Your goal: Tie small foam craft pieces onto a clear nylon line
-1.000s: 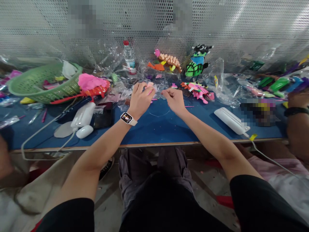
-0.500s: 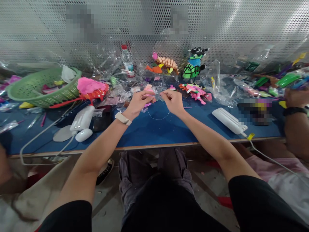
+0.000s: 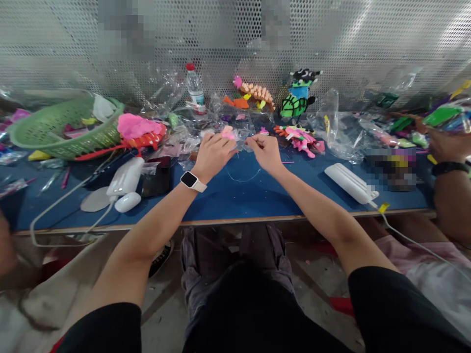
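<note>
- The left hand (image 3: 216, 156) has rolled palm down since half a second ago; its watch (image 3: 189, 179) again shows its face, where only the strap faced up.
- Its fingers are bent and partly spread, tips near the pink clay (image 3: 228, 132); I cannot tell what they hold, since the hand covers it.
- The right hand (image 3: 265, 152) has barely changed: thumb and forefinger pinched together, any small thing between them too fine to tell.
- A thin pale strand (image 3: 242, 181) curves over the blue table (image 3: 235, 206) between the hands, as before; whether either hand grips an end is unclear.
- Crumpled wrappers (image 3: 245, 131) crowd the space just beyond both hands.
- Behind stand a bottle (image 3: 196, 93), a spiky figure (image 3: 259, 93) and a green figure (image 3: 294, 105); a pink figure (image 3: 301, 141) lies right of the right hand.
- A basket (image 3: 66, 146) is at far left, a white power bank (image 3: 349, 184) at right.
</note>
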### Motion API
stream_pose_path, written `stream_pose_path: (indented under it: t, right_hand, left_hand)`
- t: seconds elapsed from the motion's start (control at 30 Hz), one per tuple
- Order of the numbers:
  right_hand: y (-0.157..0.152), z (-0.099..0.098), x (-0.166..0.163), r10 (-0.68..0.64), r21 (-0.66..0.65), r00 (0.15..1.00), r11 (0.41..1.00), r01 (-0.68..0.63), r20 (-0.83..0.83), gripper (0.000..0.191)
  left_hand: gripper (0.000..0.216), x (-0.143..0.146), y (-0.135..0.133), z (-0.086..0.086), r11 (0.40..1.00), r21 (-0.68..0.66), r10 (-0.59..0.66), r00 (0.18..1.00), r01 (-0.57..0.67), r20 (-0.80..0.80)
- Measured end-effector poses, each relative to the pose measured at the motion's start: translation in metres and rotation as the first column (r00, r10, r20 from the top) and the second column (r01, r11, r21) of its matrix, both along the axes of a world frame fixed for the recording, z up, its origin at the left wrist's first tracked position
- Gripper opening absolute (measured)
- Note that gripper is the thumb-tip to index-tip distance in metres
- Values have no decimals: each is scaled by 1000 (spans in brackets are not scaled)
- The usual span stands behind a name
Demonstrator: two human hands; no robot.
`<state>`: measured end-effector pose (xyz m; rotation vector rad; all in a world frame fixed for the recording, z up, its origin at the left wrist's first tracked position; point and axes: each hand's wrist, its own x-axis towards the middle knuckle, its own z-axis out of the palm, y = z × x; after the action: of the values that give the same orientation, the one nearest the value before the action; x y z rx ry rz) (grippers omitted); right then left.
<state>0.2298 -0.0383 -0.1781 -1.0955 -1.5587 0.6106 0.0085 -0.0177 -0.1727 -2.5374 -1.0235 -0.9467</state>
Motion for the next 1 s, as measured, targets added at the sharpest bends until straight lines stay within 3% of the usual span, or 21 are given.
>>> stream_pose_path:
  t: [0.17,0.27,0.33,0.4,0.47,0.53,0.57,0.77,0.87,1.0]
  right_hand:
    - [0,1,2,5,47,1000,999,-5,4,42]
    - [-2,4,4,-13,61,999,998,11,35,44]
    - [-4,5,4,-27,84,998,996,23,55,46]
    - [-6,6,3,-41,128,997,991,32,67,45]
    - [-8,6,3,-51,163,995,986,37,81,42]
    - [-9,6,3,-59,168,993,985,41,104,38]
    - [-8,6,4,-57,160,992,986,38,117,36]
    - [-7,12,6,23,97,987,994,-39,161,15]
    - [-9,15,4,70,82,978,993,-87,195,8]
    - [-10,14,2,146,50,976,987,-156,162,18]
  left_hand:
    - [22,3,-4,2,998,67,4,998,0,-61]
    - [28,6,-5,2,1000,6,-11,999,11,41]
    - [30,9,-4,1,993,-104,-36,982,56,186]
    - [33,12,-2,0,950,-266,-50,921,163,386]
    - [36,15,1,-2,856,-414,-26,827,308,562]
    - [36,16,4,-4,777,-484,10,761,403,648]
    - [36,16,4,-4,769,-490,14,754,411,656]
    - [22,14,-5,-2,951,-253,-58,903,180,425]
    - [17,16,-11,-1,968,-207,-73,946,144,315]
    - [18,15,-12,-3,973,-205,-42,953,107,299]
